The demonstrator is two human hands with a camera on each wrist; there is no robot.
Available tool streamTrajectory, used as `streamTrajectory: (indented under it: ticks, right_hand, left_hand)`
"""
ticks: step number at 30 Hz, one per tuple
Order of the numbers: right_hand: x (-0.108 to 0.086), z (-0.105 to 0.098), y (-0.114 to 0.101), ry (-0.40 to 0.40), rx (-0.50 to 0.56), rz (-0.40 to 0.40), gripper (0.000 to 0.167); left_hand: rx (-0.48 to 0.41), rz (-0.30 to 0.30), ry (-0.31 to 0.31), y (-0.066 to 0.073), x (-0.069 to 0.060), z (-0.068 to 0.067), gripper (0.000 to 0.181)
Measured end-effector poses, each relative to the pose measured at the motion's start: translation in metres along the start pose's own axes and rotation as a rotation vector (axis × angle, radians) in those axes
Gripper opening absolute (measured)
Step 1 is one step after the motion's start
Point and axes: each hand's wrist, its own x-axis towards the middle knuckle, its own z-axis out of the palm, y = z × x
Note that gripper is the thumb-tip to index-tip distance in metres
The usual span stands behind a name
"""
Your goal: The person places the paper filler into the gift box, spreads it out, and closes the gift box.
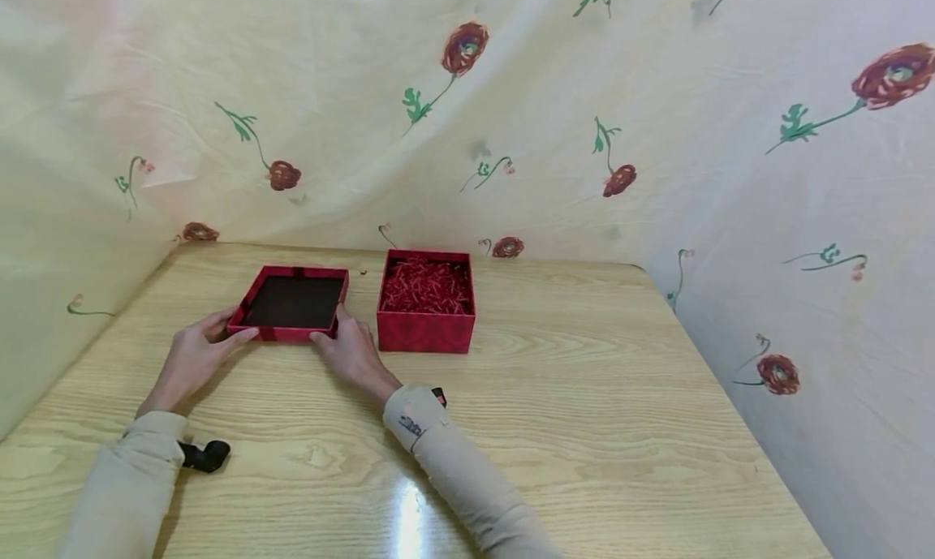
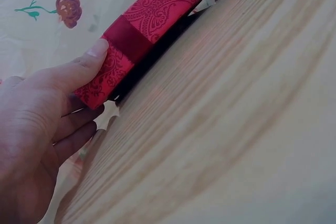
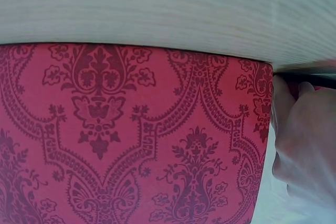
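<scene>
A red box lid (image 1: 295,301) lies inside up, its dark inner face showing, at the table's back left. My left hand (image 1: 196,354) grips its near left corner, thumb on the front wall. With the thumb at the front and fingers along the right side, my right hand (image 1: 354,354) holds the near right corner. In the left wrist view, the lid's patterned wall (image 2: 163,11) carries a dark red ribbon band (image 2: 128,39), and a dark shadowed strip runs beneath it. Right of the lid stands the open red box (image 1: 425,333), filled with red paper shreds (image 1: 427,287).
The wooden table (image 1: 599,397) extends right and toward me. A flowered cloth (image 1: 351,137) hangs behind it and at both sides. In the right wrist view, the box's patterned wall (image 3: 131,135) stands close beside my right hand. A tiny dark speck (image 1: 363,273) lies between lid and box.
</scene>
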Motion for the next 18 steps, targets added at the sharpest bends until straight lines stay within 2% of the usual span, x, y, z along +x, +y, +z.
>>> streamTrajectory:
  ticks: [8,18]
  right_hand:
    - [0.0008,-0.0022,0.0012,-0.004,-0.002,-0.007,0.073]
    - [-0.0037,-0.0092,-0.0017,-0.010,0.058,-0.058,0.073]
  left_hand:
    - [-0.008,0.010,0.024,0.0039,-0.0026,-0.0011,0.076]
    - [-0.044,0.010,0.040,0.0083,-0.0045,-0.0015,0.076]
